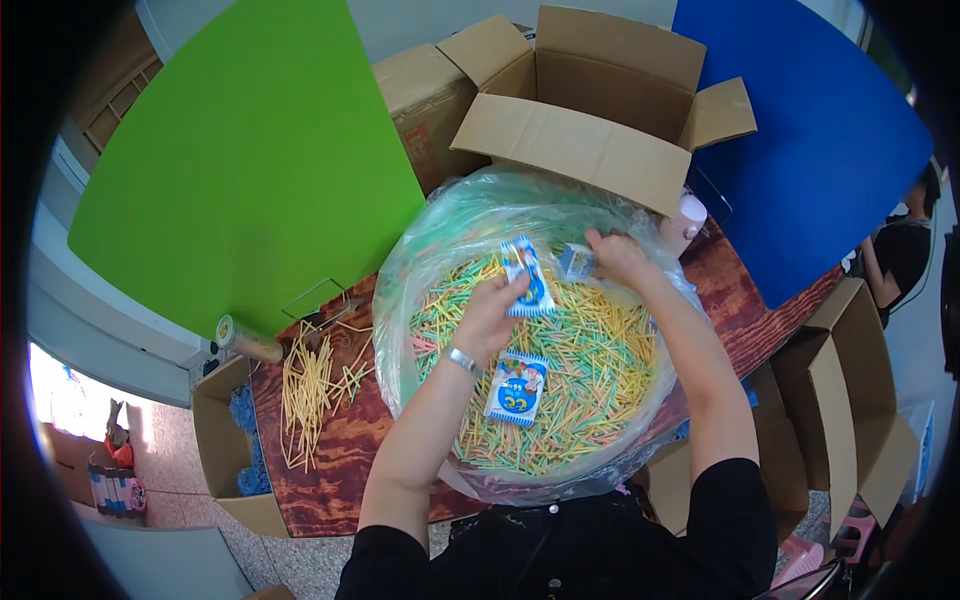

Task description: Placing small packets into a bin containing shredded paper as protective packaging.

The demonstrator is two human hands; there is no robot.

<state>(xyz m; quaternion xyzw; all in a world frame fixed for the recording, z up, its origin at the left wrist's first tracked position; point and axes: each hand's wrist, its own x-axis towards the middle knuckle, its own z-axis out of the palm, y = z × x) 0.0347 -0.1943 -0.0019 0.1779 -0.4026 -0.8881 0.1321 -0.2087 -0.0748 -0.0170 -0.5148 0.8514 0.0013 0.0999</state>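
Blue-and-white packet point(527, 277) pinched upright in the left hand point(490, 315), above the sticks point(590, 370) near the far side of the bag point(425, 250). Smaller packet point(577, 261) gripped in the right hand point(620, 256), just beside the first, at the bag's far rim. Both hands closed on their packets, close together but not touching. Watch point(461, 359) on the left wrist. Third packet point(517, 388) flat on the sticks, nearer the body, just right of the left forearm.

Sticks thin, coloured yellow, green, orange and pink, heaped in a wide clear plastic bag, round and open at the top. Bag on a reddish wooden worktop point(340, 450). Loose yellow sticks point(305, 390) scattered on the worktop left of the bag, with a small can point(243, 340) lying on its side at the far left corner.

Open cardboard box point(590, 90) behind the bag, flaps spread. Green panel point(250, 160) far left, blue panel point(810, 140) far right. More cardboard boxes point(840, 400) on the right, and one point(225, 450) on the left holding blue stuff. Another person point(900, 250) at the right edge, partly in view.
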